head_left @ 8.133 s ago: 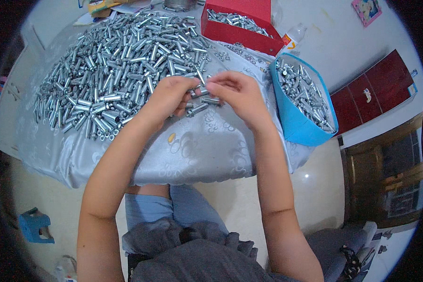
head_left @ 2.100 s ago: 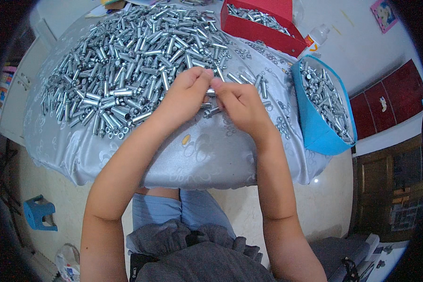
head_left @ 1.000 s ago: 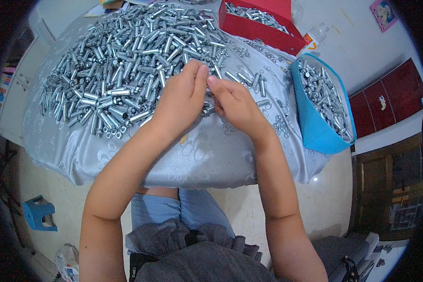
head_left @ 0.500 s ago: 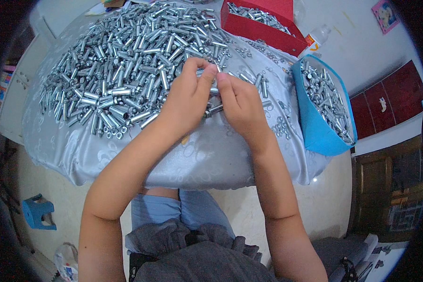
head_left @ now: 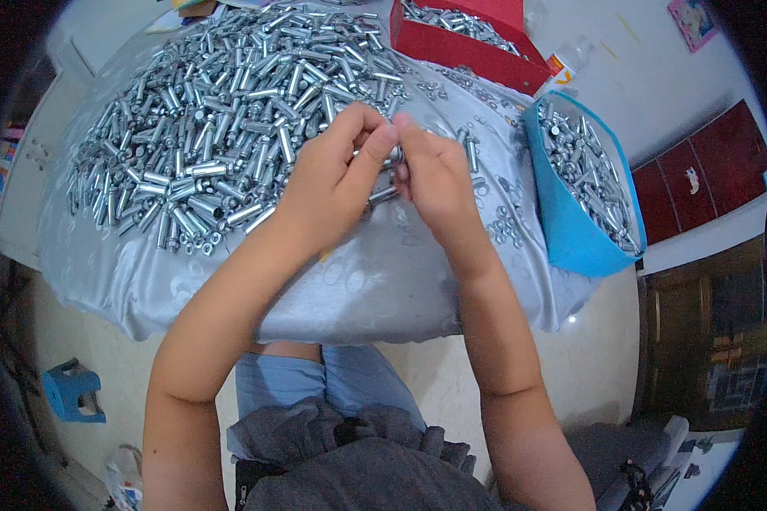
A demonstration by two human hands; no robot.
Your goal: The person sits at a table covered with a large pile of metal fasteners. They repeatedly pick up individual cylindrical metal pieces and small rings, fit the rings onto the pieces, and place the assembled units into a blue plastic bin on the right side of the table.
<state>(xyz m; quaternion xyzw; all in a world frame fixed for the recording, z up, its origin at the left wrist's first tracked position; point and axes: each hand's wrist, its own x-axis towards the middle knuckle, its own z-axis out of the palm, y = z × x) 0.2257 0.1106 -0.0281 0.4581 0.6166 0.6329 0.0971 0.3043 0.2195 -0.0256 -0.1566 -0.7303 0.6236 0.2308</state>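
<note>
Silver metal is what you work with: both your hands meet over the table's near middle, and between them you hold one small silver piece (head_left: 389,162), a short tube or bolt. Your left hand (head_left: 337,175) curls over it from the left, thumb and fingers pinched together at the top. Your right hand (head_left: 435,175) pinches it from the other side, so the fingertips of both hands touch. Most of the piece is hidden by your fingers; only a shiny bit peeks out between the hands, so I cannot tell its full shape. It looks like you are putting two little parts together, or twisting one onto the other, and I think you are in the middle of that step. To go on, you need a firm hold with one hand and small, careful turns with the other, since the piece is smooth and could slip. Another silver piece (head_left: 382,194) lies just under your hands on the grey cloth (head_left: 358,281). Behind your left hand is the big pile (head_left: 222,128) of the same shiny tubes, spread wide on the cloth. Some small nuts (head_left: 504,228) lie near your right wrist. To your right stands a blue tub (head_left: 571,243) full of silver parts, and a red box (head_left: 469,55) with more of them sits at the far side.
</note>
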